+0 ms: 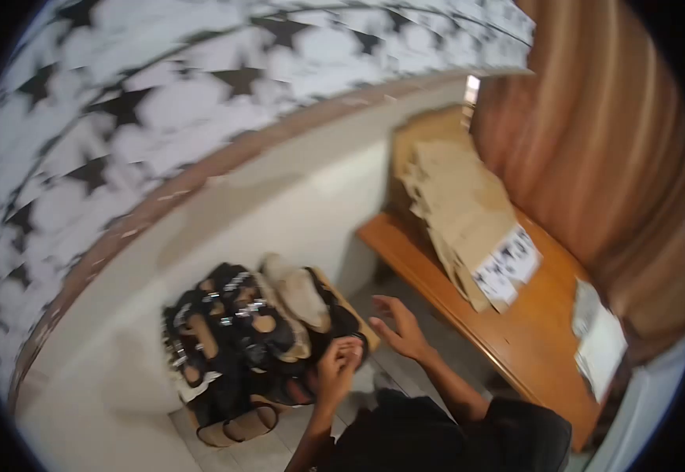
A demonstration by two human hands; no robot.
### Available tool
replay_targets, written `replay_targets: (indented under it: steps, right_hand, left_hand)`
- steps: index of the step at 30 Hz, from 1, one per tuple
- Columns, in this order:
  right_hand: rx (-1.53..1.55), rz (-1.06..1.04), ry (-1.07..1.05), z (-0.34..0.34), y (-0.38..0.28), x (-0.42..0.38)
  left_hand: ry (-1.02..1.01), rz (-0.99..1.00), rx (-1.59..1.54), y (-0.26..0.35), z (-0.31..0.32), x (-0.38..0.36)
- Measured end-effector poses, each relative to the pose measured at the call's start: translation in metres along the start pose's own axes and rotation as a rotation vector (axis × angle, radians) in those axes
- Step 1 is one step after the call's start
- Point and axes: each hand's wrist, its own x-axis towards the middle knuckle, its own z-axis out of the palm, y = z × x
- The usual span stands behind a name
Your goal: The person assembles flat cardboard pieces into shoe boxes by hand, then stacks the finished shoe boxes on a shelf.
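My left hand (339, 363) is at the right end of a pile of footwear, its fingers curled together beside a dark shoe (342, 316). Whether anything sits inside those fingers is hidden. To its right, my right hand (400, 327) is held in the air with thumb and fingers apart, holding nothing. Black sandals (260, 318) with shiny buckles fill much of the pile, and a beige shoe (303, 297) lies on top near the wall. A sandal with a tan sole and dark straps (240, 427) rests at the near end.
Right of the pile stands a wooden table (456, 295) bearing stacked brown cardboard (460, 197), a star-printed white piece (508, 267) and a pale packet (596, 338). A brown curtain (578, 157) hangs behind it. The white wall (279, 197) borders the pile, with star-patterned covering (240, 79) above.
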Motion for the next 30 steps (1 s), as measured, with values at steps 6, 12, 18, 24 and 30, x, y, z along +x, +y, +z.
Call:
replay_targets:
  steps: [6,12,18,24,30]
  right_hand:
    - [-0.085,0.293,0.142,-0.031,0.061,-0.078]
    - [-0.136,0.343,0.331,-0.083,0.098,-0.127]
    - [-0.118,0.437,0.475,-0.141,0.131,-0.175]
    - [-0.067,0.378,0.613,-0.217,0.179,-0.221]
    - [-0.074,0.414,0.655,-0.279,0.203,-0.244]
  left_hand:
    - [-0.116,-0.211,-0.057,-0.096,0.036,0.010]
    - [-0.228,-0.258,0.015,-0.109,0.097,0.025]
    - [-0.324,-0.235,0.082,-0.109,0.175,0.036]
    - [-0.403,-0.333,0.125,-0.112,0.268,0.033]
    - [-0.400,-0.383,0.163,-0.104,0.326,0.061]
